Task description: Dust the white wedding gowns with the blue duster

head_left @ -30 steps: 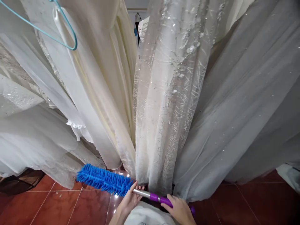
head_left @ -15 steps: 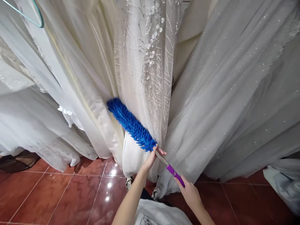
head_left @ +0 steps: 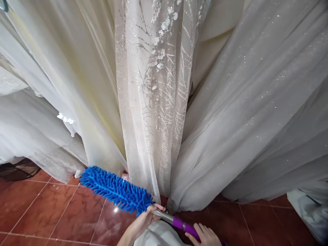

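A duster with a fluffy blue head lies slantwise low in the head view, its tip at the hem of a cream gown. My left hand is wrapped round the metal shaft just below the blue head. Farther down, my right hand grips the purple handle. Straight ahead hangs a sheer white gown with beaded branch embroidery and sequins; its hem is close above my left hand.
On the right spreads a wide sparkly white gown. More white gowns hang on the left, with dark mesh fabric below. Pale fabric lies at the lower right. The floor is red tile.
Both hands and the duster have moved down toward me, and the duster is tilted flatter. Its head has gone from the middle of the gowns to their hems. The view has shifted closer.
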`<action>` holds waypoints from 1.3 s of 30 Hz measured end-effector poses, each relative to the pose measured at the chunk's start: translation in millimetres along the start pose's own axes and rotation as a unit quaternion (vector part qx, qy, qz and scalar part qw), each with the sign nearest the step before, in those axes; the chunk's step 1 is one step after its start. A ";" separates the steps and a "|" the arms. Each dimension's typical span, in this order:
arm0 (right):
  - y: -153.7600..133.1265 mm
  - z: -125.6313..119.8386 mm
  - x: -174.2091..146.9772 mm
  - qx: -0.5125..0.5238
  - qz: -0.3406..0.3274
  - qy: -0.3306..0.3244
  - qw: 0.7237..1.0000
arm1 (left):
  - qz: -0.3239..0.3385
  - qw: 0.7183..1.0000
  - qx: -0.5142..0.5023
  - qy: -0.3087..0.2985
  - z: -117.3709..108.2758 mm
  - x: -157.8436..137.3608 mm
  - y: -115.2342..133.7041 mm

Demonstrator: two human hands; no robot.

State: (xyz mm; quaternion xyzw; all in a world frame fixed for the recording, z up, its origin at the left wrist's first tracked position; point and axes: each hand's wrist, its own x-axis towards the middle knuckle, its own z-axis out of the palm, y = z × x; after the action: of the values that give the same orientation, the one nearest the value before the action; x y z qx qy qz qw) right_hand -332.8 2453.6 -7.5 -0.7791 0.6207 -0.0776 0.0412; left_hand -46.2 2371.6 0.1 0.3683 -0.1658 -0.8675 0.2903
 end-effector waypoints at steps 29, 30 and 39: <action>139.7 -27.0 -69.9 0.086 -0.032 -0.109 0.990 | 0.067 0.978 -0.198 0.001 128.5 37.8 -142.4; 150.1 -29.7 -72.8 0.083 -0.052 -0.066 0.993 | 0.099 0.978 -0.183 -0.007 144.8 33.7 -142.0; 190.2 -106.9 -30.7 0.160 0.006 0.041 0.986 | 0.247 0.955 -0.068 -0.147 279.5 85.0 -33.7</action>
State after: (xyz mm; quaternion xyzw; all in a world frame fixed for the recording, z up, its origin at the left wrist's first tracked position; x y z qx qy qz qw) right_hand -540.6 2444.0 65.1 -0.7548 0.6064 -0.2076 0.1398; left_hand -312.1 2365.3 125.3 0.1631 -0.2331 -0.8224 0.4926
